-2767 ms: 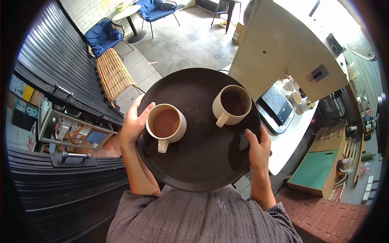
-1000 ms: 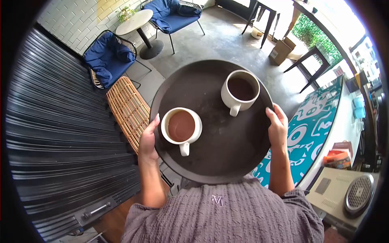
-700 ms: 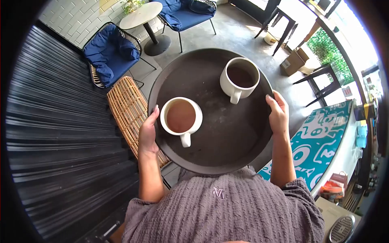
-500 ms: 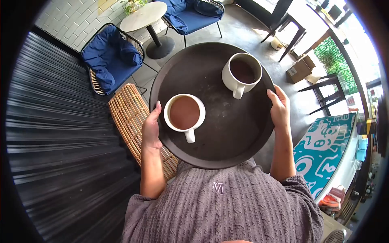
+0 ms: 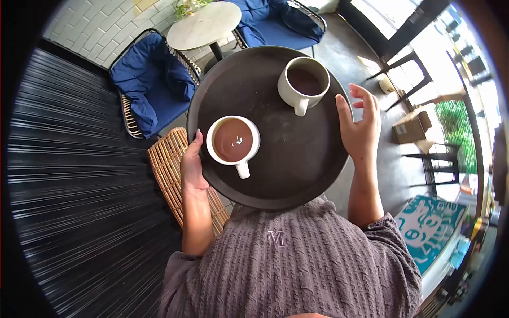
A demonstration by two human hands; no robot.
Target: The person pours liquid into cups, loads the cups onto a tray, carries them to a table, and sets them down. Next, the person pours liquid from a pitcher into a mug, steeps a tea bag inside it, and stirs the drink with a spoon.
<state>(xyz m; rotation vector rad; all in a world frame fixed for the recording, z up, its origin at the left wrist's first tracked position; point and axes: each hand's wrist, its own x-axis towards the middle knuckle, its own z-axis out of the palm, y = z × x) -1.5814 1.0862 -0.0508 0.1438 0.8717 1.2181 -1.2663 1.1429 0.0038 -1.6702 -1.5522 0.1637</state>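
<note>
A round dark brown tray [image 5: 270, 175] is held level in front of my body. My left hand [image 5: 193, 167] grips its left edge, thumb at the rim and fingers hidden underneath. Beside the right rim, my right hand [image 5: 361, 124] has its fingers spread, with the thumb overlapping the rim; I cannot tell whether it touches. On the tray's left side stands a white mug [image 5: 243, 168] of milky brown drink, nearest my left hand. A second white mug [image 5: 288, 91], with a darker drink, stands at the far right, close to my right hand. Both mugs are upright.
Ahead are a round pale table [image 5: 204, 26] and blue-cushioned chairs [image 5: 151, 79]. A slatted rattan table [image 5: 172, 175] lies below left, beside a black ribbed wall [image 5: 79, 175]. To the right are black stools [image 5: 442, 164], a cardboard box [image 5: 411, 128] and a teal patterned counter [image 5: 429, 228].
My right hand has loosened from the rim and its fingers have spread. The tray has shifted slightly up and left in view. The room has shifted as I move, and the table looks closer.
</note>
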